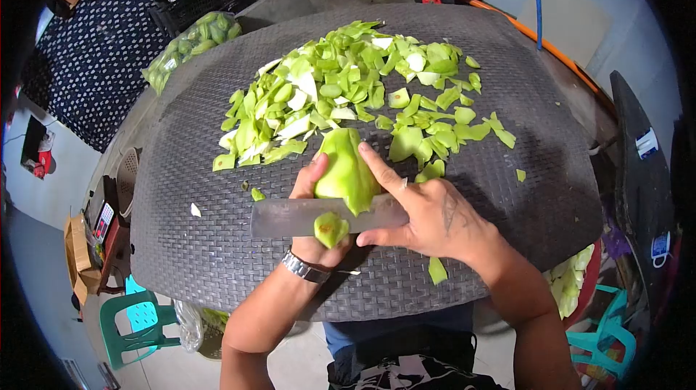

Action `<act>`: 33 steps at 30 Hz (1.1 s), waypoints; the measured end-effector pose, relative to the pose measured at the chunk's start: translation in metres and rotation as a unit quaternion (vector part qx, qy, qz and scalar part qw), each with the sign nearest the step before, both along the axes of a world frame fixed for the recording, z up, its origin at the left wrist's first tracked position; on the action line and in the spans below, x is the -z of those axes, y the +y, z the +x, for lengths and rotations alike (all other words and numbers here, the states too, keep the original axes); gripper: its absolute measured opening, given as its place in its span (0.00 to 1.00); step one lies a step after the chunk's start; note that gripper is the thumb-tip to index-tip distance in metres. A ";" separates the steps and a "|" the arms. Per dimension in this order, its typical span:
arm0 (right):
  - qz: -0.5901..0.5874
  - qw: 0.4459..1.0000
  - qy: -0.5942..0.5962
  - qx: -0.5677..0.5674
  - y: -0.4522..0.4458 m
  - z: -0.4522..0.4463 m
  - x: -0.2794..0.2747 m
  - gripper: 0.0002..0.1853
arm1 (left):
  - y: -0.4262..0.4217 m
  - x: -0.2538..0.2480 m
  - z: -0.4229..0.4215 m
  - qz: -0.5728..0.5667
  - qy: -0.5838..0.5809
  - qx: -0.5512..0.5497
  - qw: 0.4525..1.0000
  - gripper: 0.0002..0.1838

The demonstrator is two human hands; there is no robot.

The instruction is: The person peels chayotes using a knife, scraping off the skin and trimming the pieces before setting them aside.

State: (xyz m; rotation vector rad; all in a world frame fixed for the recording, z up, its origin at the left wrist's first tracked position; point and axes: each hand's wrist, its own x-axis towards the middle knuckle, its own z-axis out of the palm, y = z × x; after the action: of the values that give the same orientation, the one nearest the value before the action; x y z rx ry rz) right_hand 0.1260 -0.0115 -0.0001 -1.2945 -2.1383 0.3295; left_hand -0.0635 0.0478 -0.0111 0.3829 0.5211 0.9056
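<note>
- Green chayote [339,165], near the middle of the woven table [192,249], held above its surface between both hands; its near end is cut into, and a pointed flap overlaps the knife [285,220].
- Left hand [316,251], below a metal watch [304,267]: wrapped around the fruit from beneath, thumb pressed to its side; the fingers underneath are hidden.
- Right hand [438,216]: closed about the near end of the broad-bladed knife, thumb low and forefinger extended along the fruit; the handle is concealed by the grip.
- Cut piece [331,230], with a brownish spot, lying against the face of the blade: evidence of a cut made on this fruit, which appears only partly pared.
- Heap of parings [312,104], spread beyond the hands, with loose scraps [437,270] nearer the person; much cutting seems done.
- Red basin [591,285], beside the table at right, partly hidden: pale green pieces [568,281] within, probably finished work.
- Clear plastic bag [192,46], at the table's far left edge, filled with whole green fruits, seemingly chayotes; these appear uncut, so a good share presumably remains. Their exact number cannot be told.
</note>
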 end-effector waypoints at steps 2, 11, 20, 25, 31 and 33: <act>0.001 1.000 0.003 0.002 0.001 0.003 0.001 0.59 | -0.002 -0.002 0.002 0.001 0.002 -0.007 1.000 0.27; -0.047 0.998 -0.004 0.032 0.001 0.007 -0.010 0.56 | -0.005 -0.004 0.002 0.014 0.005 0.011 1.000 0.27; -0.144 0.977 0.014 0.159 0.010 0.036 -0.031 0.39 | -0.002 0.001 -0.007 0.011 -0.038 0.087 0.995 0.33; -0.200 0.949 0.131 0.204 0.014 0.046 -0.025 0.50 | -0.002 -0.013 0.000 0.042 0.030 0.082 0.995 0.33; -0.181 0.977 0.081 0.079 -0.002 0.018 -0.034 0.62 | -0.001 0.004 0.004 -0.030 0.073 -0.028 0.996 0.33; 0.038 0.998 0.036 0.038 0.002 0.010 -0.012 0.65 | 0.001 0.001 0.002 0.011 0.051 0.059 0.997 0.32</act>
State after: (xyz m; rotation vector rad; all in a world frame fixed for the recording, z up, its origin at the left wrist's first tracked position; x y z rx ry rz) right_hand 0.1359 -0.0094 0.0122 -1.2971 -2.0178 0.2567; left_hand -0.0615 0.0492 -0.0116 0.4773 0.5765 0.7820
